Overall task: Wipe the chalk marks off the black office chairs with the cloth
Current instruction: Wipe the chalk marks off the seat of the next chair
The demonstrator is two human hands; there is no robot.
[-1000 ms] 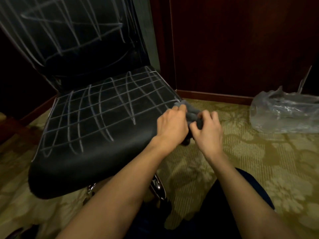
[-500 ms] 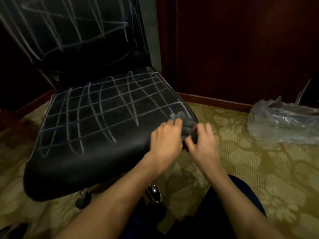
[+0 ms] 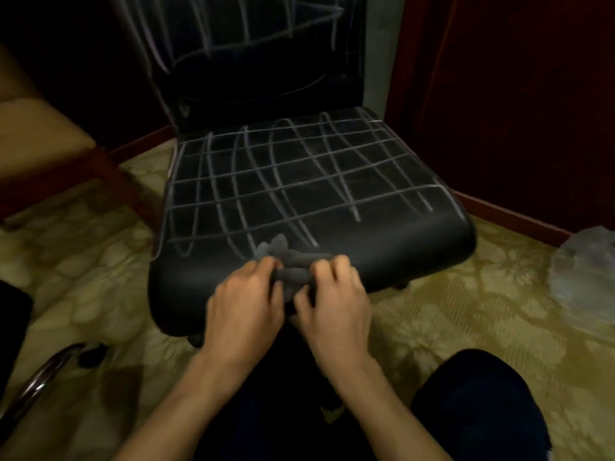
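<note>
Both hands are meeting at the front edge of the black office chair [image 3: 332, 201]. The left hand [image 3: 244, 302] is pinching one end of the grey cloth [image 3: 291, 261], the right hand [image 3: 332, 297] is curling round the other end, each grip closed on it, the bunched cloth sitting between them and touching the seat's front lip. Just beyond the grips, the chalk marks [image 3: 283, 181] are criss-crossing the seat and backrest. Well off to the right, a plastic bag [image 3: 585, 274] is lying on the patterned carpet [image 3: 466, 311].
</note>
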